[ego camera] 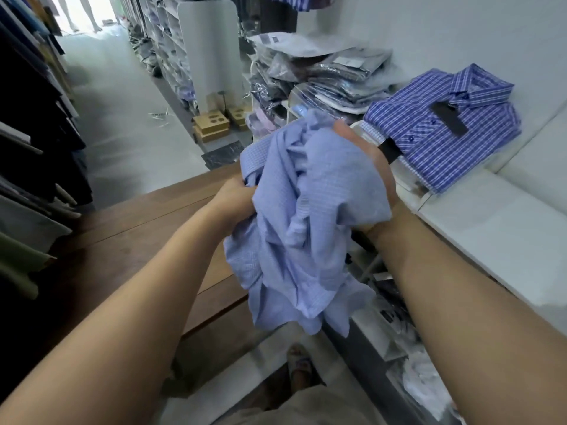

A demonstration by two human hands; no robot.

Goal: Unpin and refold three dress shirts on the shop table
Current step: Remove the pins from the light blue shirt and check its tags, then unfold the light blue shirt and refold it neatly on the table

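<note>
**Ana:** Both hands are buried in cloth. The left hand [236,199] has its fingers curled round a bunch of the light blue shirt [306,228]. The right hand [372,176] cups the far side with its thumb up, but the fabric covers its fingertips, so I can't tell how tightly they close.

**Ben:** Where's the shirt against the wooden table [132,240]?

**Ana:** It's held in the air, crumpled, over the table's right edge. Its tail hangs past that edge toward the floor, and none of it lies on the wood.

**Ben:** So it's open and ready to refold?

**Ana:** I'd say so. I'd find the collar or shoulder seams before setting it down, since a wad like this hides them. Then I'd let it drop full length and lay it buttons-down on the bare boards left of where it hangs. The cloth looks thin and creases easily, so I'd smooth it flat with the palms first. I'd also feel for stray pins, because I can't see any in those folds.

**Ben:** Is there a pattern to follow?

**Ana:** The folded plaid shirt [441,130] lies on the white counter [491,234] beyond the table's right edge, near the bagged shirts [325,81]. I'd match its width.
</note>
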